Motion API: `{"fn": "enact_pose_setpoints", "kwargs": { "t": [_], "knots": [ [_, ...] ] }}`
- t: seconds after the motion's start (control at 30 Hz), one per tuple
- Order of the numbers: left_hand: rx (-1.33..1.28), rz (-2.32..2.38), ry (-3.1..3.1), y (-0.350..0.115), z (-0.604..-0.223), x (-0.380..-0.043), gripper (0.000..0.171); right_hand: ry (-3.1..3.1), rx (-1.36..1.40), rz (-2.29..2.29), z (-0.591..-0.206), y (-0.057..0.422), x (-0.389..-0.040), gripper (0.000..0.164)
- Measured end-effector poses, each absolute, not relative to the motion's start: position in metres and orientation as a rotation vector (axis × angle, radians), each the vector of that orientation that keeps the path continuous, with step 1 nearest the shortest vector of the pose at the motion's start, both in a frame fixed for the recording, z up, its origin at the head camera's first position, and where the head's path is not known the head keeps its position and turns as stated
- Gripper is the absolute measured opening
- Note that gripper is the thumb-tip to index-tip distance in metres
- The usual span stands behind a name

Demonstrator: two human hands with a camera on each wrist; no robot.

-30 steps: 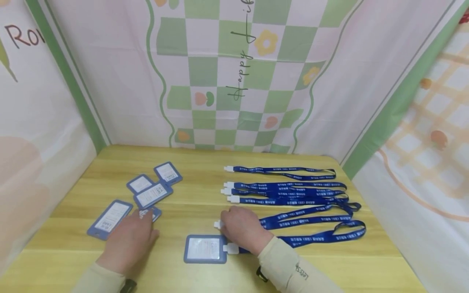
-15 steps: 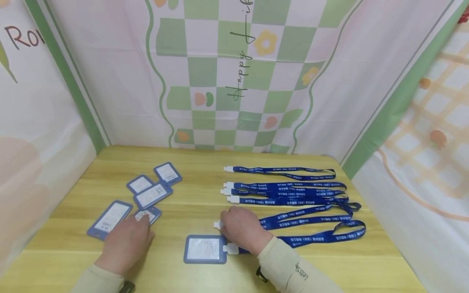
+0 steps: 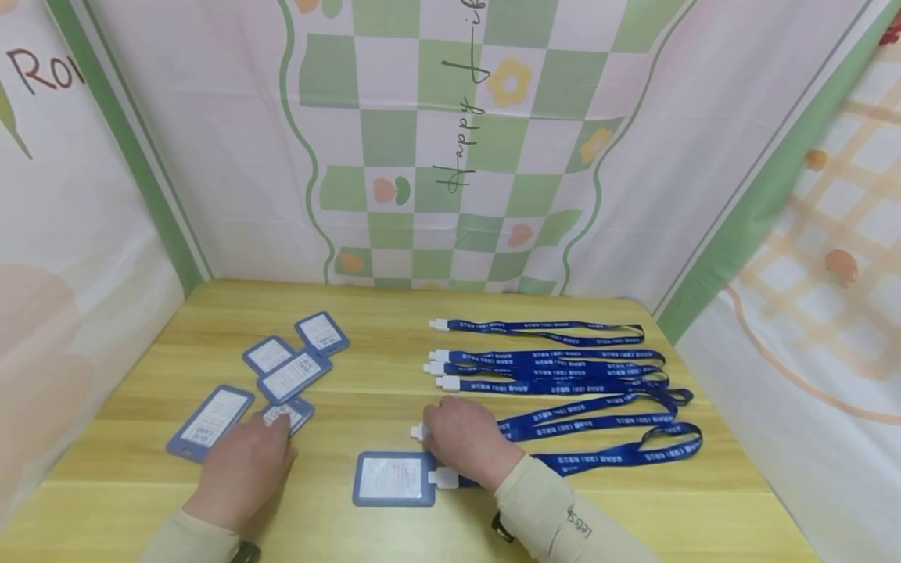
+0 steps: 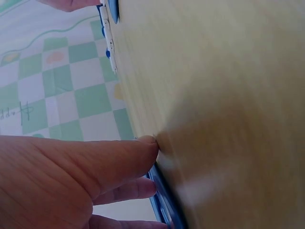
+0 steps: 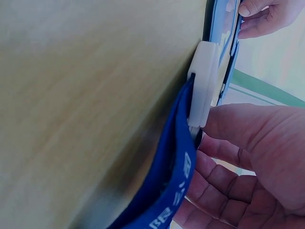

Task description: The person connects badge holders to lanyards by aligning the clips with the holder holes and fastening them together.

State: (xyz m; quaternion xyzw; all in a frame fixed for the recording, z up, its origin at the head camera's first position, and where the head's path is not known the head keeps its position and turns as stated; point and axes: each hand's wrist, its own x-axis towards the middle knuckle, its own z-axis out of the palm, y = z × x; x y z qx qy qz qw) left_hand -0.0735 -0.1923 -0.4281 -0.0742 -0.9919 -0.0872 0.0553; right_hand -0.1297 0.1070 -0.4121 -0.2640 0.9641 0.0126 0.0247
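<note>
My left hand (image 3: 242, 465) lies low over the left side of the table, its fingertips on a small blue-framed badge holder (image 3: 299, 412). In the left wrist view the thumb (image 4: 128, 155) reaches the table beside the holder's dark blue edge (image 4: 170, 205). My right hand (image 3: 464, 434) pinches a blue lanyard (image 3: 563, 426) near its white clip (image 3: 418, 432); its fingertips are partly hidden behind a nearer white clip (image 5: 204, 83). That nearer clip joins a second lanyard (image 3: 612, 460) to a badge holder (image 3: 394, 478) lying flat in front.
Another badge holder (image 3: 211, 422) lies left of my left hand, and three overlapping ones (image 3: 294, 375) lie behind it. Several blue lanyards (image 3: 549, 363) with white clips are laid in rows at the right. A printed cloth (image 3: 464, 156) hangs behind the table.
The left fingers have drawn back a little on the small badge holder, and the holder has shifted slightly to the right. The right hand stays in place.
</note>
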Motion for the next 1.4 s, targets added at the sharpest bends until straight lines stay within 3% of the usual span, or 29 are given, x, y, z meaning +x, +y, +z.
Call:
{"fn": "enact_pose_setpoints", "kwargs": {
  "t": [1.4],
  "knots": [
    [-0.356, -0.285, -2.953, -0.172, -0.43, -0.068, 0.039, 2.98, -0.816, 0.017, -0.413, 0.107, -0.131, 0.017]
  ]
}}
